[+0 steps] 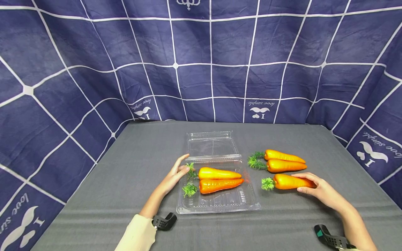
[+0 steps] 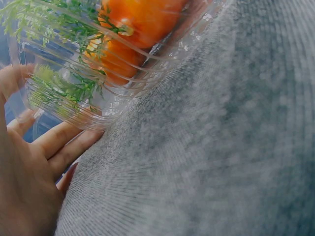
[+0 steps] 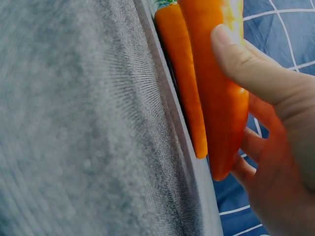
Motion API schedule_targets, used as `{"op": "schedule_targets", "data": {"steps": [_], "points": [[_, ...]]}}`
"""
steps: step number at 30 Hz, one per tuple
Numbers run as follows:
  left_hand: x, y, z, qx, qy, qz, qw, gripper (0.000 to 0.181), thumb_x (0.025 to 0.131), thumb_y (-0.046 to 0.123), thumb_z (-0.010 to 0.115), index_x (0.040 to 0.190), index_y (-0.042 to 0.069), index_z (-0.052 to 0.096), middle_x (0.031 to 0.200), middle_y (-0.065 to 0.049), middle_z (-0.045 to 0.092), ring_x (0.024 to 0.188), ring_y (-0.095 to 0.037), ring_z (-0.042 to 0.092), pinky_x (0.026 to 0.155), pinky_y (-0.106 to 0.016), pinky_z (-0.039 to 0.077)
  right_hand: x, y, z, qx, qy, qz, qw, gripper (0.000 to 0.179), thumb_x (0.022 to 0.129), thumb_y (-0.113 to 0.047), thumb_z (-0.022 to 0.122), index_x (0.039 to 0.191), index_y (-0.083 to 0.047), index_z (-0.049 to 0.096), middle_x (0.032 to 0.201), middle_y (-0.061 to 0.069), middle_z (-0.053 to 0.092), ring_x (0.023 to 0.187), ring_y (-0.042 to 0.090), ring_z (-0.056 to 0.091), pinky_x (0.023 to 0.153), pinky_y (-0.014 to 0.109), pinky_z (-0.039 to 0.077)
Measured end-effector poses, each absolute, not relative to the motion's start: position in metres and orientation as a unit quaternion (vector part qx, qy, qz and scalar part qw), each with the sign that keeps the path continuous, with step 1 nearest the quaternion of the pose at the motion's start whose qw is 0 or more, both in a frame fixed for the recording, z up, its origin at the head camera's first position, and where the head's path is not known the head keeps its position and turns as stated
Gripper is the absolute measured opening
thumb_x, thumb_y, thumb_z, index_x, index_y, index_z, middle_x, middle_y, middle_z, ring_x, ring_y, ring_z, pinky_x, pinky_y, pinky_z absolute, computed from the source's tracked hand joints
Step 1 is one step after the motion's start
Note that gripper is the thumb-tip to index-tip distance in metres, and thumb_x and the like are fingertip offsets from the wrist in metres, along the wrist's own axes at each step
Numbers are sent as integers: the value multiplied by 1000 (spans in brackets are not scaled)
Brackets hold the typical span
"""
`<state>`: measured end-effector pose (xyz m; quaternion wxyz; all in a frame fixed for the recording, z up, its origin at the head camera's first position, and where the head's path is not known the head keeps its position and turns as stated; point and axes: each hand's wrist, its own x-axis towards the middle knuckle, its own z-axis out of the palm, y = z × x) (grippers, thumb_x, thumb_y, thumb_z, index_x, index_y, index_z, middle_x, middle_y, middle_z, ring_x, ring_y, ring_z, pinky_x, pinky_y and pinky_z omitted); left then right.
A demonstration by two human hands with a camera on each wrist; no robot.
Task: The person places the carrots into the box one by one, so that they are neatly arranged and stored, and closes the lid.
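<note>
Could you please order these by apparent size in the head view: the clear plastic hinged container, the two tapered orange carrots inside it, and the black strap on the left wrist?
1. Clear plastic hinged container
2. Rear carrot and front carrot: too alike to rank
3. Black strap

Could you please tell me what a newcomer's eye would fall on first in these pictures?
Most likely the two bright orange carrots lying in the open clear container at the middle, with the left hand at its left edge. Next, to the right, three more carrots, the nearest gripped by the right hand. Behind hangs a white-gridded blue cloth.
</note>
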<state>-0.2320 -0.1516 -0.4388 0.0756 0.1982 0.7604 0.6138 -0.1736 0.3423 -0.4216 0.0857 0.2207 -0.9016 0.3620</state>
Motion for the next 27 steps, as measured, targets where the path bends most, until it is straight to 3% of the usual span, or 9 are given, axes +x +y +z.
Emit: {"op": "schedule_targets", "data": {"steps": [10,20,27], "points": [[-218,-146,-415,198,758,616,84,55,96,13,40,144,8,14,114,-31,57,109,-40,53,100,-45,33,-171,340,-416,198,-905,367,81,38,80,-9,67,117,-9,58,107,-32,48,97,-18,41,78,3,28],[-229,-151,-438,203,763,610,70,54,97,21,41,144,16,17,112,-24,61,108,-32,57,101,-42,33,-170,334,-412,200,-898,381,92,38,82,-5,64,119,-8,57,111,-31,45,103,-19,37,80,4,24],[-220,-147,-419,195,760,615,82,55,96,14,40,144,9,15,113,-30,58,110,-39,53,100,-45,33,-170,328,-409,202,-893,391,96,37,82,-4,63,119,-8,57,112,-31,46,105,-18,36,81,5,23]]}}
